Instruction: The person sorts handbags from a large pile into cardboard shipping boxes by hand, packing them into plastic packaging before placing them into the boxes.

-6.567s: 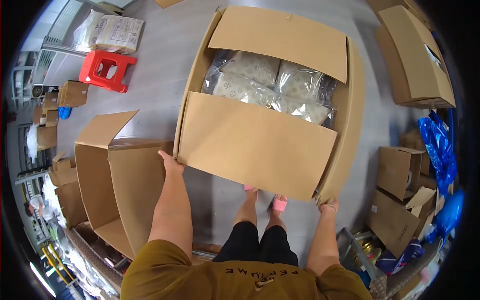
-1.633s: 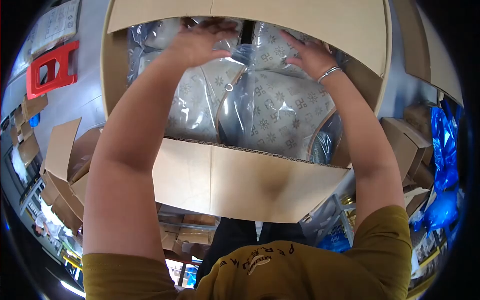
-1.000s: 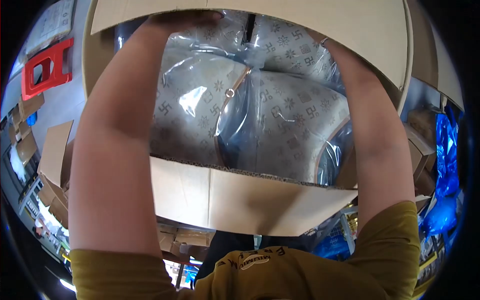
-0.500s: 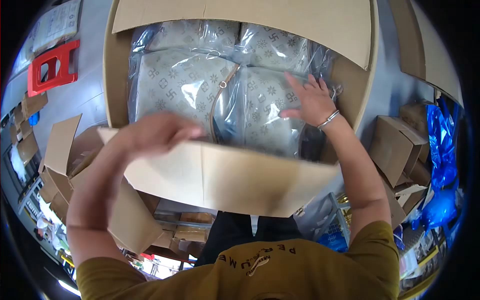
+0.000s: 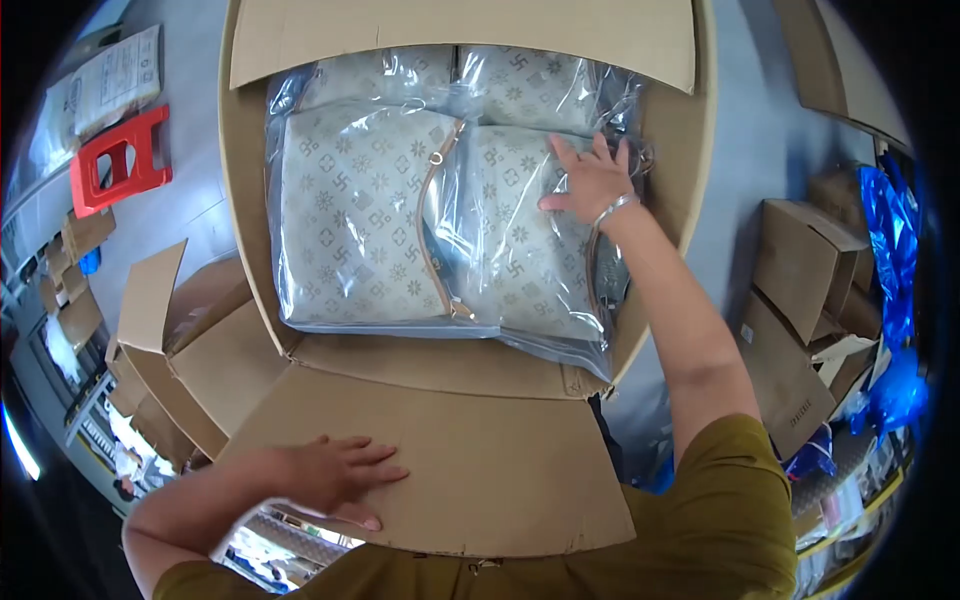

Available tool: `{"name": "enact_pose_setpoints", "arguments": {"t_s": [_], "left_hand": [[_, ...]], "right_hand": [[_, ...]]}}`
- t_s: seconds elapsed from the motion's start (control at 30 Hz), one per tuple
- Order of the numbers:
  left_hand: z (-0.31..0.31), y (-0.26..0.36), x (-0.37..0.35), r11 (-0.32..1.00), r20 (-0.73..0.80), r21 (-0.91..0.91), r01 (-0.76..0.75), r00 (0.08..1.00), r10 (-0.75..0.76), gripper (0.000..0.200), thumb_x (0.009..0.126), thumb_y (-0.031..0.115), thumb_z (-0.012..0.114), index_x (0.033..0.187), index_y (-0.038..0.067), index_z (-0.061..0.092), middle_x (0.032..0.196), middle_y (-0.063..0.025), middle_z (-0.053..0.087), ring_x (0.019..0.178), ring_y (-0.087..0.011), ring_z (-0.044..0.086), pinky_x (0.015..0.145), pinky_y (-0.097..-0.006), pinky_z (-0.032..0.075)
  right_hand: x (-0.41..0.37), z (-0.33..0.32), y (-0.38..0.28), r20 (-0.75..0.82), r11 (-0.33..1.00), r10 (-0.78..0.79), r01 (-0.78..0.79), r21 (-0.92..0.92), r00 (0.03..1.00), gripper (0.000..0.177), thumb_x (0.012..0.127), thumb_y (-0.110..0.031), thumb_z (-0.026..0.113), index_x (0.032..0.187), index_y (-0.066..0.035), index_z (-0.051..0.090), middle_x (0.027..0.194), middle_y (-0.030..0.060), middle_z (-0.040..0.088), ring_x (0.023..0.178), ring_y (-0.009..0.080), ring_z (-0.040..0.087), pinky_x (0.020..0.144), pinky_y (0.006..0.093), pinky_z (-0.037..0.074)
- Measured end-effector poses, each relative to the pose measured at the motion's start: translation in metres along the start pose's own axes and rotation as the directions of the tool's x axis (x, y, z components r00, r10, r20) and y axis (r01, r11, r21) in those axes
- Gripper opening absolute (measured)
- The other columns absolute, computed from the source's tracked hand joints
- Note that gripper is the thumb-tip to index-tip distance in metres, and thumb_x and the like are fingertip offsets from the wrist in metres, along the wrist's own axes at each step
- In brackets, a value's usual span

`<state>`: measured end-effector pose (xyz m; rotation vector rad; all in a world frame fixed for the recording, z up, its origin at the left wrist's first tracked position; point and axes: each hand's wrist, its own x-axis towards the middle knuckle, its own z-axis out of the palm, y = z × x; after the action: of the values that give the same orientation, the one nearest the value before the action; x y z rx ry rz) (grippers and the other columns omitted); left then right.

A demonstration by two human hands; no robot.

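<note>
Several patterned bags in clear plastic lie in a large cardboard box (image 5: 232, 200). The front left bag (image 5: 350, 220) has a brown strap along its right side. My right hand (image 5: 592, 182) rests with spread fingers on the front right bag (image 5: 520, 250), near its upper right part; a silvery bracelet circles that wrist. On the box's near flap (image 5: 480, 460), folded out toward my body, my left hand (image 5: 340, 478) lies flat with its fingers apart. The far flap (image 5: 460, 25) partly covers the back bags (image 5: 530, 85).
A red plastic stool (image 5: 120, 165) stands at the upper left, near a wrapped package (image 5: 115, 80). Open cartons (image 5: 150, 300) are left of the large box. More cartons (image 5: 800, 260) and blue plastic wrapping (image 5: 885, 260) are on the right.
The near flap has swung down toward my body, uncovering the front edges of the bags. My left hand has moved down onto it. My right hand stays over the front right bag.
</note>
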<state>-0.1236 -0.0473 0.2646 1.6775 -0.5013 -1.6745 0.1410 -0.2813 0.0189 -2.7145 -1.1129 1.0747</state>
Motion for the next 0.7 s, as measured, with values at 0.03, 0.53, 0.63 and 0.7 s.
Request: {"name": "enact_pose_setpoints", "arguments": {"t_s": [0.03,0.53,0.63,0.7], "left_hand": [[-0.006,-0.005,0.005,1.0,0.002,0.0,0.003,1.0,-0.003,0.062,0.079,0.056,0.052,0.125,0.016,0.047,0.132,-0.0149,0.039,0.122,-0.0342,0.036,0.098,-0.0422,0.032],[0.013,-0.159,0.125,0.727,-0.762,0.498,0.474,0.639,0.106,0.044,0.069,0.022,0.061,0.112,0.018,0.054,0.13,-0.0008,0.042,0.128,-0.0218,0.028,0.101,-0.0591,0.016],[0.015,-0.152,0.116,0.728,-0.776,0.466,0.503,0.627,0.064,0.04,0.072,0.016,0.057,0.112,0.018,0.053,0.13,0.0,0.041,0.128,-0.0209,0.027,0.101,-0.0603,0.016],[0.022,-0.153,0.112,0.769,-0.767,0.4,0.498,0.642,-0.017,0.034,0.075,0.012,0.054,0.108,0.017,0.056,0.13,0.0015,0.041,0.128,-0.0196,0.027,0.101,-0.0605,0.016]], "right_hand": [[-0.013,0.002,-0.011,-0.107,0.999,0.001,-0.006,-0.048,0.994,0.094,0.066,-0.054,0.064,0.139,-0.02,0.015,0.109,0.0155,0.056,0.124,0.0387,0.028,0.1,0.0588,0.013],[-0.093,0.107,-0.069,-0.172,0.971,-0.232,0.239,0.021,0.957,0.082,0.068,-0.051,0.062,0.137,-0.03,0.023,0.085,0.0101,0.058,0.113,0.0367,0.037,0.095,0.0684,0.012],[-0.093,0.098,-0.069,-0.183,0.972,-0.231,0.236,0.005,0.955,0.08,0.069,-0.051,0.061,0.136,-0.029,0.025,0.085,0.01,0.058,0.114,0.0368,0.037,0.094,0.0691,0.012],[-0.096,0.095,-0.07,-0.186,0.971,-0.237,0.24,-0.006,0.954,0.075,0.071,-0.05,0.059,0.135,-0.025,0.03,0.087,0.0111,0.059,0.113,0.0378,0.038,0.096,0.0657,0.015]]}}
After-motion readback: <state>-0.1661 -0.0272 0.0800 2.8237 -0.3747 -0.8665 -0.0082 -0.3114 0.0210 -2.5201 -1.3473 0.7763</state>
